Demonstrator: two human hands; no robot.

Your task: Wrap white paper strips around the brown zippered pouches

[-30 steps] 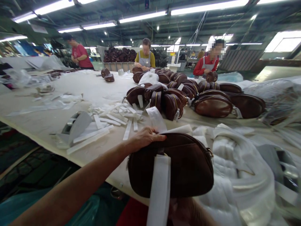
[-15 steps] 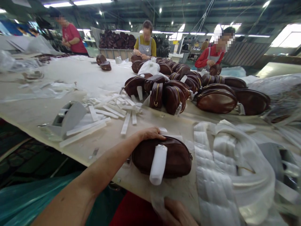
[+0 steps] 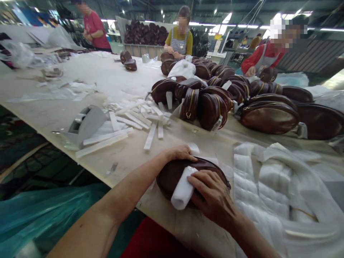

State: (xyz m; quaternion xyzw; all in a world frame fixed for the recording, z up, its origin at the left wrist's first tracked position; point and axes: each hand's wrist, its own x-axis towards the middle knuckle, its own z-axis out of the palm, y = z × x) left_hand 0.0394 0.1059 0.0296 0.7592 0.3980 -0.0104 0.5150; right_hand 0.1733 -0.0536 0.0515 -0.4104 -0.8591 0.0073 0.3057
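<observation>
A dark brown oval bag (image 3: 168, 175) lies on the table at the near edge. My left hand (image 3: 181, 153) grips its upper left edge, thumb on the front face and the other fingers hidden behind. Across the bag's front slants a white foam roll (image 3: 181, 195). My right hand (image 3: 212, 188) rests over the right part of the bag, its fingertips pressed on the roll's upper right side. White foam pieces (image 3: 193, 147) stick out behind the bag.
White foam strips (image 3: 150, 136) and a grey tape dispenser (image 3: 90, 127) lie left. Several brown bags (image 3: 268, 118) are heaped behind. Foam sheeting (image 3: 252, 190) covers the right side. Three people (image 3: 178, 37) work across the table (image 3: 88, 73).
My right hand has come up from the near table edge onto the roll and bag. A translucent strip beside it no longer shows there. The view has shifted right.
</observation>
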